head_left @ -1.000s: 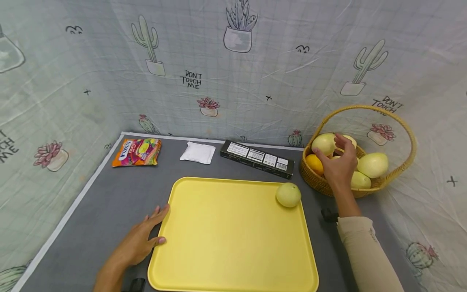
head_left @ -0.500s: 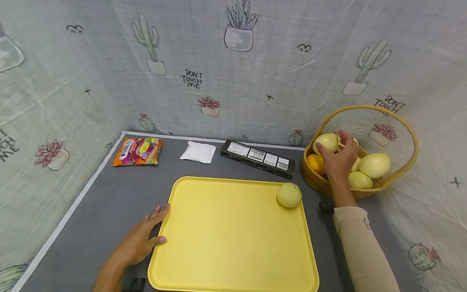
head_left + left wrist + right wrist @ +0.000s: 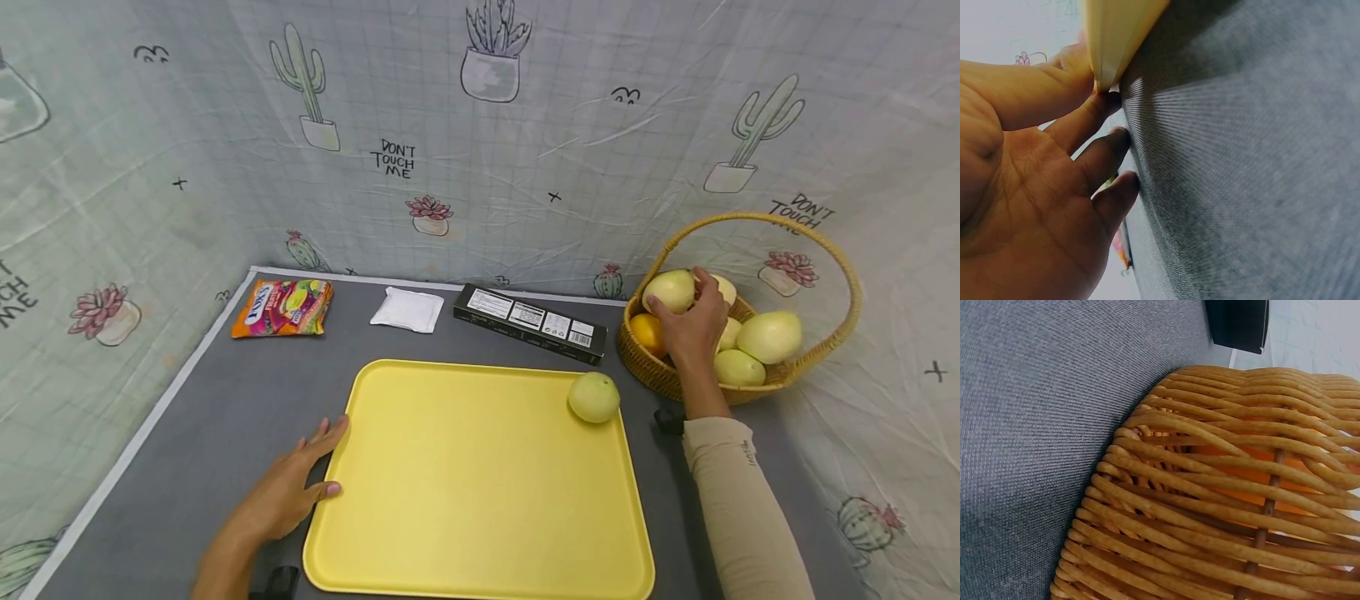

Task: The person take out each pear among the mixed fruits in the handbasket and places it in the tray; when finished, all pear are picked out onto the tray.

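My right hand (image 3: 693, 325) reaches into the wicker basket (image 3: 651, 377) and grips a pale green round fruit (image 3: 670, 291), thumb on its near side and fingers on its right. In the right wrist view, the basket's woven side (image 3: 1222, 481) hides the hand. My left hand (image 3: 281, 492) rests along the left rim of the yellow tray (image 3: 472, 475), its fingers nearly straight. The left wrist view puts its thumb and index finger (image 3: 1082, 119) right at the tray's edge (image 3: 1116, 44). Another pale green fruit (image 3: 594, 397) sits on the tray's far right corner.
More pale green fruits (image 3: 769, 337) and an orange (image 3: 647, 334) lie in the basket, under its tall arched handle (image 3: 847, 275). Along the back are a black box (image 3: 528, 323), a white packet (image 3: 407, 310) and a FOX'S candy bag (image 3: 283, 307). Printed cloth walls surround the grey table.
My right hand has shifted slightly left and its fingers have closed in around the pale green fruit in the basket. The left hand stays at the tray's rim.
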The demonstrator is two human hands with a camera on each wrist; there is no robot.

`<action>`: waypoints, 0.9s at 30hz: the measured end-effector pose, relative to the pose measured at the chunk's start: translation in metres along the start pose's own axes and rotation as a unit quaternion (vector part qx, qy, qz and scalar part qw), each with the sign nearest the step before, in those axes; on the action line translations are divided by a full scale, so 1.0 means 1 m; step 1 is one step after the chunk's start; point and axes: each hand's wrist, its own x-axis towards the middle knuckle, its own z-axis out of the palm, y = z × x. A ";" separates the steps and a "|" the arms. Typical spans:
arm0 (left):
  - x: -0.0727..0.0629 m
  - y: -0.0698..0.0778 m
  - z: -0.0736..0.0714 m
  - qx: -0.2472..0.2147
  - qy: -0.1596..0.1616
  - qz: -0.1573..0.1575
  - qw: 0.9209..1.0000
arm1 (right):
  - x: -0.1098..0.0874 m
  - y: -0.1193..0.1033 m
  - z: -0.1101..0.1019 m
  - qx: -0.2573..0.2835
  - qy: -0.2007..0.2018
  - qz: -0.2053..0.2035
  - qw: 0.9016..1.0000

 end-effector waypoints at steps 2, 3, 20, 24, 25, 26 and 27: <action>0.000 0.001 -0.001 -0.006 -0.005 -0.005 1.000 | 0.001 0.001 0.001 -0.007 -0.003 0.001 1.000; 0.000 0.001 -0.001 -0.008 -0.007 -0.007 1.000 | 0.001 0.002 0.001 -0.011 -0.005 0.000 1.000; -0.001 -0.002 -0.002 -0.013 -0.005 -0.010 1.000 | -0.009 -0.004 0.000 0.009 0.046 -0.035 0.998; -0.001 -0.001 -0.002 -0.007 -0.006 -0.008 1.000 | -0.014 -0.001 0.003 0.025 0.059 -0.072 0.995; -0.001 -0.001 -0.002 -0.005 -0.006 -0.008 1.000 | -0.015 -0.001 0.003 0.027 0.059 -0.078 0.995; -0.001 -0.001 -0.002 -0.003 -0.006 -0.007 1.000 | -0.017 0.000 0.004 0.028 0.060 -0.084 0.994; -0.001 -0.001 -0.002 0.000 -0.006 -0.005 1.000 | -0.018 0.001 0.005 0.030 0.062 -0.089 0.994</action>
